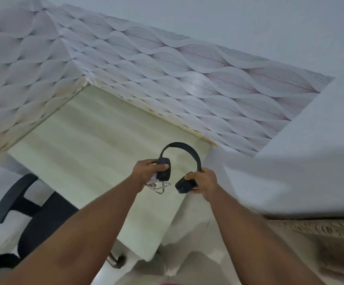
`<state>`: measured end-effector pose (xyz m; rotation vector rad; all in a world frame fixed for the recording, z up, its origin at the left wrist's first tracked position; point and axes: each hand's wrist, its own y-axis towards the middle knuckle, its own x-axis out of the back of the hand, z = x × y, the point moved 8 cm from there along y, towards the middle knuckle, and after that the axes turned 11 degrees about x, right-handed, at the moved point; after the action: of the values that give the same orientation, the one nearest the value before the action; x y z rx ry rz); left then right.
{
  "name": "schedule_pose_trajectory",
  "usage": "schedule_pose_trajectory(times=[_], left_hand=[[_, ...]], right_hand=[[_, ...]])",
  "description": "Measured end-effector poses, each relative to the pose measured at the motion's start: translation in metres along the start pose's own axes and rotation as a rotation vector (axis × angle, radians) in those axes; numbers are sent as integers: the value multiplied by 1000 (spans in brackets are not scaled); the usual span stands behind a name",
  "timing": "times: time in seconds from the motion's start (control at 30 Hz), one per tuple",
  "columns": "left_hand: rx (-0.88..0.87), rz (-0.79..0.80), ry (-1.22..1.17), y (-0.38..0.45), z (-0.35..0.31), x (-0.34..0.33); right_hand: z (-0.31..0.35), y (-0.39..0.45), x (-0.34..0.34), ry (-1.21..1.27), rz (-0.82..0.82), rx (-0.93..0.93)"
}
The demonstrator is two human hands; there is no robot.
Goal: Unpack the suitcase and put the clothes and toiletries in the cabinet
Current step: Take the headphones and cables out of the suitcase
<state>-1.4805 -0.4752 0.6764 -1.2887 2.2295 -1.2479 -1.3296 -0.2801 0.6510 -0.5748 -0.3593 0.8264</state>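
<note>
I hold a pair of black over-ear headphones [180, 147] in both hands above a pale wooden desk top [88, 145]. My left hand [146, 171] grips the left ear cup and also holds a coiled white cable [160, 187] that dangles below it. My right hand [203, 182] grips the right ear cup, which is turned outward. The headband arches up between the two hands. No suitcase or cabinet is in view.
A black office chair [35, 212] with an armrest stands at the desk's left side. Patterned wavy wallpaper [167, 68] covers the wall behind the desk. A plain white surface [302, 161] rises on the right, with patterned beige fabric [331, 233] below it.
</note>
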Motion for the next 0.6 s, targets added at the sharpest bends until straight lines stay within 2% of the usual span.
schedule_pose_trajectory(times=[0.23, 0.47, 0.6], left_hand=[[28, -37, 18, 94, -39, -1], [64, -101, 80, 162, -45, -7], [44, -86, 114, 172, -56, -14]], right_hand=[[1, 71, -6, 83, -143, -87], [13, 138, -7, -75, -164, -113], [18, 154, -2, -66, -221, -141]])
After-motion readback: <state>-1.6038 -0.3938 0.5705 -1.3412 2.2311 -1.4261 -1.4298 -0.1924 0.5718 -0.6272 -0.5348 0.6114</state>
